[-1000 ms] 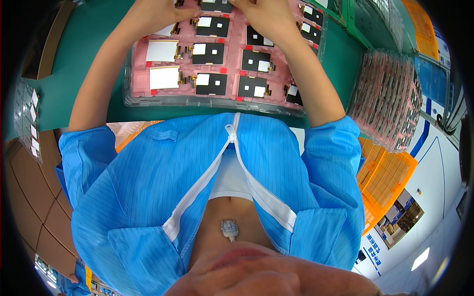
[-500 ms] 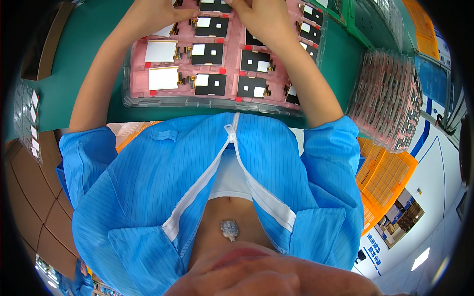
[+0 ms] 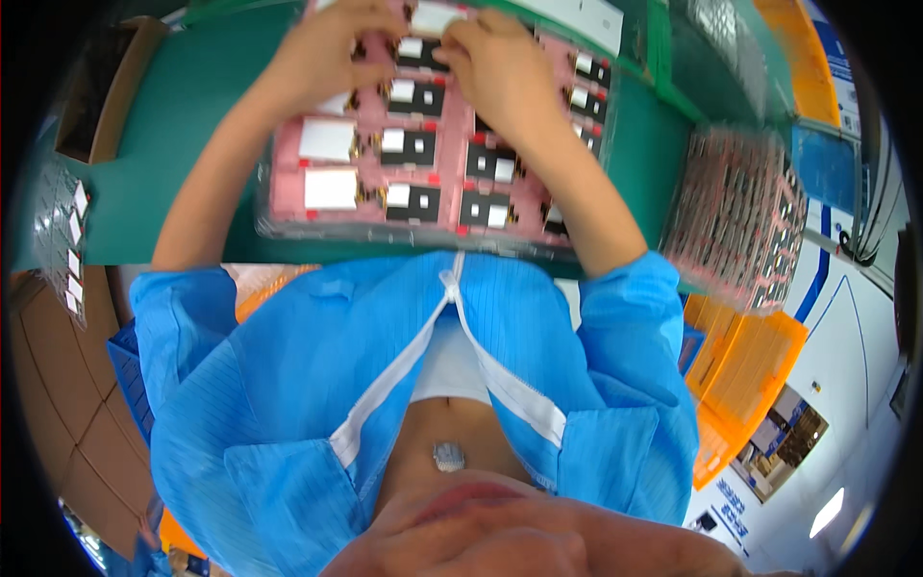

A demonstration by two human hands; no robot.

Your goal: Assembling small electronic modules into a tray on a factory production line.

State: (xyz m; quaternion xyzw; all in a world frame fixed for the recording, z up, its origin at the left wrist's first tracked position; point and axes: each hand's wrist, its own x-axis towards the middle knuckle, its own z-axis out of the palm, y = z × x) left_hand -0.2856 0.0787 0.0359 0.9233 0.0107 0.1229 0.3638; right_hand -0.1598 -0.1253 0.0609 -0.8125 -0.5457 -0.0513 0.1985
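A clear-edged tray with pink pockets (image 3: 452, 197) lies on the green table in front of me. In its pockets sit rows of flat panels with short gold ribbon connectors, such as a white-faced panel (image 3: 330, 189) and a black panel with white patches (image 3: 411, 201). Over the tray's far left part is my left hand (image 3: 332, 53), its thumb apart from the fingers. My right hand (image 3: 500, 72) has its fingertips bent together by the right edge of another black panel (image 3: 421, 54). Blur hides whether anything is pinched there.
On the right stands a tall stack of similar filled trays (image 3: 735, 221). A brown open box (image 3: 111, 91) sits at the far left of the green table (image 3: 197, 125). Orange crates (image 3: 745, 385) are beside me on the right, and a white sheet (image 3: 582, 21) lies beyond the tray.
The tray and table appear lower in view. Both hands show more fully, still at the tray's far part, and the right fingers have come to a black panel's edge.
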